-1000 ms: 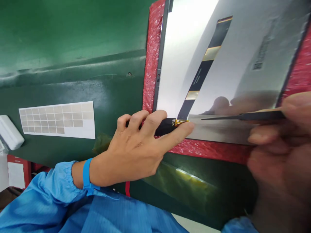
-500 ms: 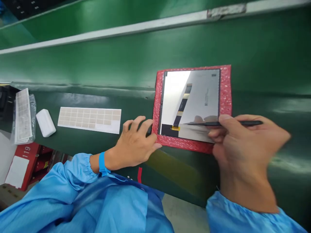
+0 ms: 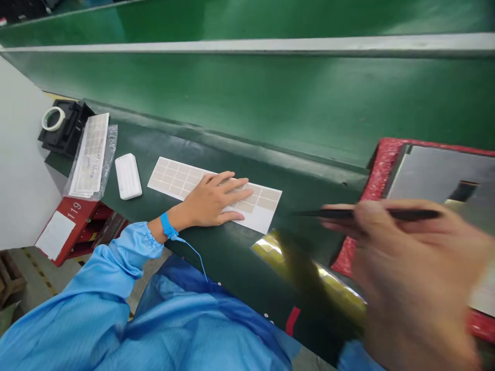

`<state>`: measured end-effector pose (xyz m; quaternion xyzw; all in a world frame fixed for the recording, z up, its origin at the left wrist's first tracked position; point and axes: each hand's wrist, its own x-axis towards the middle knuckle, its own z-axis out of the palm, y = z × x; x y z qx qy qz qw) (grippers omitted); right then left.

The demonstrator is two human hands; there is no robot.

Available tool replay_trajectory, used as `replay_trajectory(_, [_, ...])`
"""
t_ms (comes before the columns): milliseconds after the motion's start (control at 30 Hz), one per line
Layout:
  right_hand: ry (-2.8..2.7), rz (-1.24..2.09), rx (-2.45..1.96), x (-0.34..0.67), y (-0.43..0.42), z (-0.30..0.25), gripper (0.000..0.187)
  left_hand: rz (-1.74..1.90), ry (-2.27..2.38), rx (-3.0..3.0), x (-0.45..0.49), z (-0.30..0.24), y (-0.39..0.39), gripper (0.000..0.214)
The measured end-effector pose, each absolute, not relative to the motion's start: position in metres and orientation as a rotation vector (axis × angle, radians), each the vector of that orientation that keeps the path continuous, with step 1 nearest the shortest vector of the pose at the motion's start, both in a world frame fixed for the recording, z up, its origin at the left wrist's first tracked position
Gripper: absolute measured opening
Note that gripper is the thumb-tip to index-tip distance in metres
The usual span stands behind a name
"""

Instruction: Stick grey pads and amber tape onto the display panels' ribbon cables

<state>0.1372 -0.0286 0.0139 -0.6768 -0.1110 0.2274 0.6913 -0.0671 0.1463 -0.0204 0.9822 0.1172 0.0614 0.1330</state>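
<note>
My left hand [image 3: 216, 200] lies with its fingers spread on a white sheet of beige stickers [image 3: 170, 176], covering its middle. My right hand [image 3: 413, 257], blurred by motion, pinches slim black tweezers [image 3: 402, 213]. Their thin tip points left, in the air between the sheet and a display panel [image 3: 425, 172]. The panel lies on a red bubble-wrap pad [image 3: 371, 178], partly behind my right hand and cut off by the right edge. Its dark flex cable [image 3: 465, 190] shows only in part.
A white block [image 3: 129, 176] and bagged sticker sheets [image 3: 92, 154] lie left of my left hand. Behind them are a black fixture [image 3: 65, 136] and a tape roll [image 3: 53, 119]. Yellow film [image 3: 270, 247] lies near the front edge. A blue wrist strap cord [image 3: 197, 252] hangs from my left wrist.
The view has swung left. My left hand has gone from the red pad onto the sticker sheet. My right hand has moved the tweezers off the panel, towards the sheet.
</note>
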Motion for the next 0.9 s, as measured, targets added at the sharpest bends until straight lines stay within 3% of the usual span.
replay_trajectory(267, [-0.309, 0.425, -1.523, 0.1, 0.005, -0.029, 0.057, 0.174, 0.33, 2.825, -0.061, -0.018, 0.141, 0.057])
replay_trajectory(600, [-0.441, 0.335, -1.631, 0.098, 0.001, -0.024, 0.032, 0.158, 0.336, 2.798, -0.057, -0.019, 0.139, 0.056])
replay_trajectory(900, [-0.433, 0.346, -1.622, 0.098, 0.003, -0.024, 0.03, 0.139, 0.333, 2.789, -0.056, -0.021, 0.14, 0.058])
